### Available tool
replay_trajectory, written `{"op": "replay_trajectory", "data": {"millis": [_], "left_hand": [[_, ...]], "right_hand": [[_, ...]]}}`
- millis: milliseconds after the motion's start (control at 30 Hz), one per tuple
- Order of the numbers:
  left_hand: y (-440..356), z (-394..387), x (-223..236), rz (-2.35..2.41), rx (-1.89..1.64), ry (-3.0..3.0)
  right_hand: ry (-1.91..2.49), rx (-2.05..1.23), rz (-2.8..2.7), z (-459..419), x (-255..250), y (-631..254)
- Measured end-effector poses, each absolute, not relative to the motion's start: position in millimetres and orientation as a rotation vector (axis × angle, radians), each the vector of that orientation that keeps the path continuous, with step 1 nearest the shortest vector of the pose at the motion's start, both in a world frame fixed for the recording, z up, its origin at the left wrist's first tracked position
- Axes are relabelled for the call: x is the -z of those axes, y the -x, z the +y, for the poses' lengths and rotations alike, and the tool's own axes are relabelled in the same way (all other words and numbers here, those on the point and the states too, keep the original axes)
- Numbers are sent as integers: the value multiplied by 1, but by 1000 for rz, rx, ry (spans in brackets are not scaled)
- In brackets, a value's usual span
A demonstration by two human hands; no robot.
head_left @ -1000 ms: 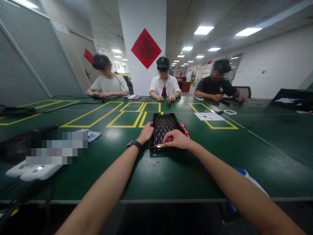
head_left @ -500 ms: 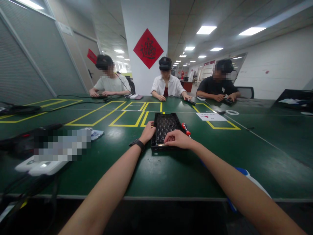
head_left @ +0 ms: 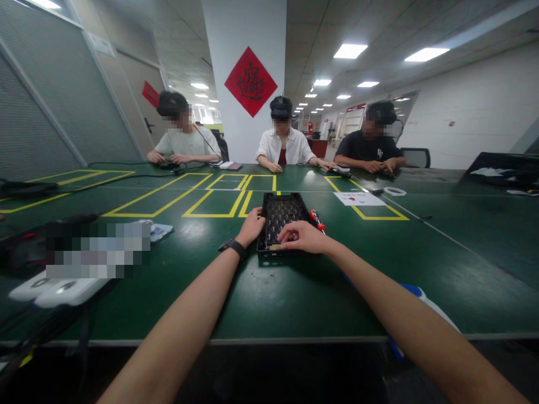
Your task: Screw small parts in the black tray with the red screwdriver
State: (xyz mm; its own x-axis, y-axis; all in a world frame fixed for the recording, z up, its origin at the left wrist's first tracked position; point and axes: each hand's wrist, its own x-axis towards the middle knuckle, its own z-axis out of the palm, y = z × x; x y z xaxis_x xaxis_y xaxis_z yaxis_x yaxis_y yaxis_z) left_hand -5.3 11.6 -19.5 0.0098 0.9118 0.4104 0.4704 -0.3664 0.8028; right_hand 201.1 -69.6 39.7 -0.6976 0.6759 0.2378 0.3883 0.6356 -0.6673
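Note:
A black plastic tray (head_left: 281, 253) lies on the green table in front of me, its floor covered with rows of small shiny parts. My left hand (head_left: 252, 225) grips the tray's left side, thumb and fingers along the wall. Over the near part of the tray, my right hand (head_left: 301, 235) is closed, its fingertips bunched together. Just beside those fingertips, at the near inner edge, is a small brass-coloured piece (head_left: 274, 247). Whatever sits between the right fingers is hidden. A red-handled screwdriver (head_left: 316, 219) lies against the tray's right side.
Left on the table (head_left: 197, 314) are a blurred-out white device (head_left: 69, 292) and black cables. A printed paper sheet (head_left: 360, 198) and a white ring (head_left: 394, 192) lie far right. A blue-and-white object (head_left: 415, 290) is partly under my right forearm. Three people sit opposite.
The view has shifted slightly, so everything sits a little further left. Both hands keep their places at the tray; the right fingers have moved slightly around the brass-coloured piece.

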Motion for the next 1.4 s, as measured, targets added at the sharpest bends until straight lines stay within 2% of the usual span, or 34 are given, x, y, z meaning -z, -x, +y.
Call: {"op": "replay_trajectory", "data": {"millis": [267, 1400], "left_hand": [[6, 15, 22, 1428, -1320, -1891], [6, 13, 20, 1477, -1292, -1919]], "right_hand": [[822, -903, -2347, -69, -34, -200], [858, -878, -2325, -68, -33, -201]]}}
